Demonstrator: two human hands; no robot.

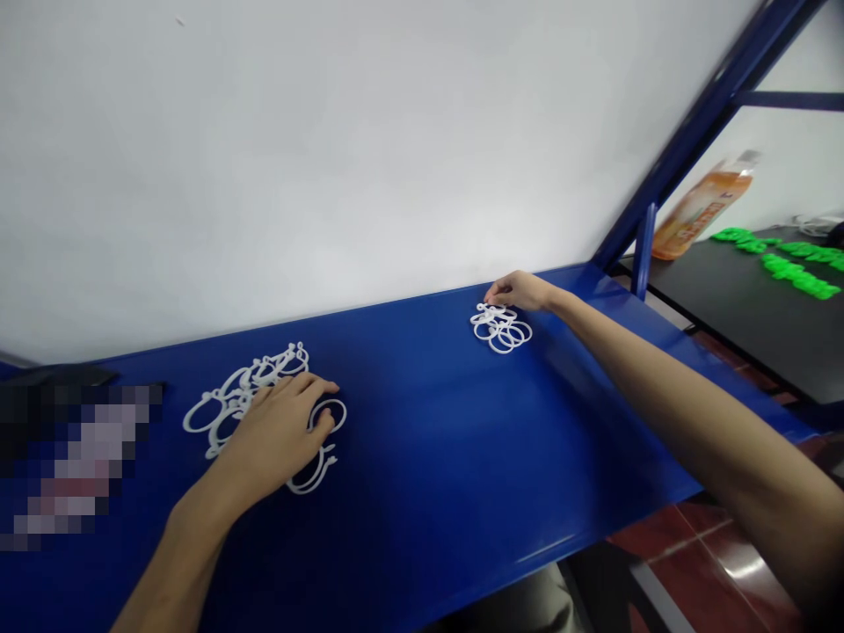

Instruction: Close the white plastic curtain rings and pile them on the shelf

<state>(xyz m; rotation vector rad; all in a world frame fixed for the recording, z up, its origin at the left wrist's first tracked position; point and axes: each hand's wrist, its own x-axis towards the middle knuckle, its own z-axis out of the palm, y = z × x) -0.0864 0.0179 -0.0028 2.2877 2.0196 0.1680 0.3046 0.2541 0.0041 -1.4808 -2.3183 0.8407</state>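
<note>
A loose heap of white plastic rings (221, 413), several with small loops or knobs, lies on the left part of the blue table. My left hand (280, 431) rests palm down over its right side with fingers and thumb apart, hiding part of the heap. A single white ring (344, 415) shows beside the left thumb, and more curved pieces lie just below. Farther right, a smaller pile of overlapping white rings (510, 338) lies near the wall. At its back edge my right hand (518, 290) has its fingertips pinched on a small white ring (482, 308).
The blue table (422, 457) runs along a pale wall (369, 158). A blue metal frame (686, 132) rises at its right end. Beyond it, a black table (738, 308) holds an orange bottle (705, 211) and bright green pieces (797, 274). A blurred-out item (98, 448) lies far left.
</note>
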